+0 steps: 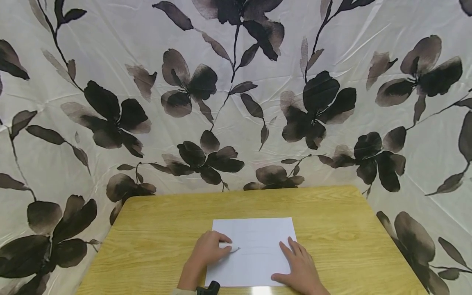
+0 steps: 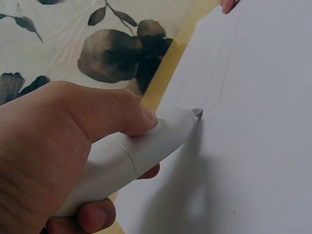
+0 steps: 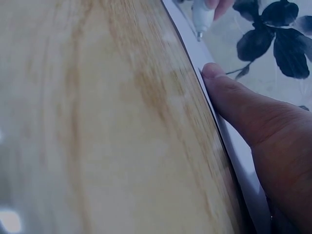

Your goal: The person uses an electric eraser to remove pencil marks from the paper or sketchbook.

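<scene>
A white sheet of paper lies on the table with faint thin pencil lines across it. My left hand grips a thick white pen-shaped tool, thumb on top and fingers curled beneath. Its small grey tip is right at the paper, by the end of the faint lines. On the sheet's right side, my right hand rests with fingers spread, overlapping the edge. In the right wrist view its thumb lies along the paper, with the tool's tip beyond it.
The wood-grain table extends around the sheet on both sides and behind it. A floral cloth hangs behind the table and along its sides. A black band is on the left wrist. Light glares at the table's front.
</scene>
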Tool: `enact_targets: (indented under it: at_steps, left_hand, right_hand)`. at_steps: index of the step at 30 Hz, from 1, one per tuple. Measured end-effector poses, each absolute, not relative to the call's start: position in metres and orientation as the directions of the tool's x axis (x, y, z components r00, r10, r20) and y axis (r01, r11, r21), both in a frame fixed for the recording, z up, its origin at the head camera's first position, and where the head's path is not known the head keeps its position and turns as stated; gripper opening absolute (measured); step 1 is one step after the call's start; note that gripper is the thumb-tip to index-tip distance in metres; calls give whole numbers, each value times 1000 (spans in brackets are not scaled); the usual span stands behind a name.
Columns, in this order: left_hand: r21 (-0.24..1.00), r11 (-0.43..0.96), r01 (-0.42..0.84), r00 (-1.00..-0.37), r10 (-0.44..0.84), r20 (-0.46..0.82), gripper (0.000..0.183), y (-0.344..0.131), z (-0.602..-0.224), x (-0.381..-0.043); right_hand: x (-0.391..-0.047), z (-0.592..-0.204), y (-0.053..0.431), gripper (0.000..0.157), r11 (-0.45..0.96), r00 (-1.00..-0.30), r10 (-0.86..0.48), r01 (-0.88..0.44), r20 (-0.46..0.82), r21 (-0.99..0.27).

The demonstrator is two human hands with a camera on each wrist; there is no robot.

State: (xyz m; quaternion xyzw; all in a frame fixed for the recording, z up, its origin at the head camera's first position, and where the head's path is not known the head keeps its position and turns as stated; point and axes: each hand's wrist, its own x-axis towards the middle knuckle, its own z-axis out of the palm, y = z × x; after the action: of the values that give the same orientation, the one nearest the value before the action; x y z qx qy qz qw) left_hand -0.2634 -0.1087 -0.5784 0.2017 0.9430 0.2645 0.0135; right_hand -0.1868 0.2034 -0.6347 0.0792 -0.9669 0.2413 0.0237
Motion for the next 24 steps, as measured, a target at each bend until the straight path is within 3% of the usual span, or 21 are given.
enact_targets:
  at_steps: [24]
  left_hand:
    - [501, 795, 341, -923, 385, 19, 11, -105, -566, -268]
  right_hand:
    - [-186, -628, 203, 106, 864, -986, -149, -169, 81, -474]
